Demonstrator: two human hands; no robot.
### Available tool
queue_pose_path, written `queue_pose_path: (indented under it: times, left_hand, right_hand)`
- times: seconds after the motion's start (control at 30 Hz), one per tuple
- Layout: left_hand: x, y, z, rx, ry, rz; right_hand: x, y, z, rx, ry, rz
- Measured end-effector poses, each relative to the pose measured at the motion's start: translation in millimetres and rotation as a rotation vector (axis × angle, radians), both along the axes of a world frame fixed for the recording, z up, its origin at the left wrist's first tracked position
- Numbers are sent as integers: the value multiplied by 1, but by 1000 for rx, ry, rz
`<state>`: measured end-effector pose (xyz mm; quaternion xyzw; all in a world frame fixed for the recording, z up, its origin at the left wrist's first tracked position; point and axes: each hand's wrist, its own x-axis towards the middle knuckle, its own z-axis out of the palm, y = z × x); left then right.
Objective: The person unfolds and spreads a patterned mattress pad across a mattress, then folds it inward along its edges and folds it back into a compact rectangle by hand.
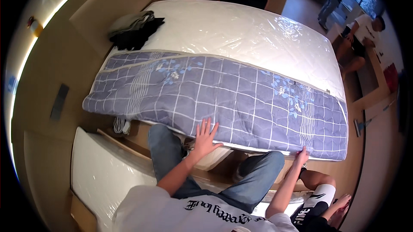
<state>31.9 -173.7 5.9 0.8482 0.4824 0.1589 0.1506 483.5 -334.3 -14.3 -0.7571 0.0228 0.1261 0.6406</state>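
Observation:
A grey-blue quilted mattress pad (241, 98) with white grid lines and blue leaf sprays lies folded across the near half of a white, plastic-wrapped mattress (232, 25). My left hand (206, 137) rests on the pad's near edge, fingers spread, holding nothing. Farther right, my right hand (302, 156) has its fingers closed at the near edge of the pad, close to the corner; its fingertips are partly hidden. Both of my knees are bent against the mattress's near side.
Dark and grey clothes (135, 30) lie on the mattress's far left. Behind me is a second wrapped mattress (107, 159). White cable (121, 125) sits in the wooden bed frame. Someone's leg (320, 178) is close by at lower right; other people are beyond the bed.

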Motion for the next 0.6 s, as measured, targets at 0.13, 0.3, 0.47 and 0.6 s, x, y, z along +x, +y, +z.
queue_pose_path:
  times: [0.13,0.3,0.47,0.6]
  left_hand:
    - [0,5,-20,94,53,-173]
    - [-38,19,-17,-8,-218,-217]
    - [-165,107,-28,210,-128,329]
    - [-266,165,-11,295,129,740]
  right_hand:
    - [75,0,10,-58,-339,-9]
    - [40,29,13,-707,-228,-183]
    - [-102,79,32,-1091,-1030,-29]
    - [-104,100,4,-1298,-618,547]
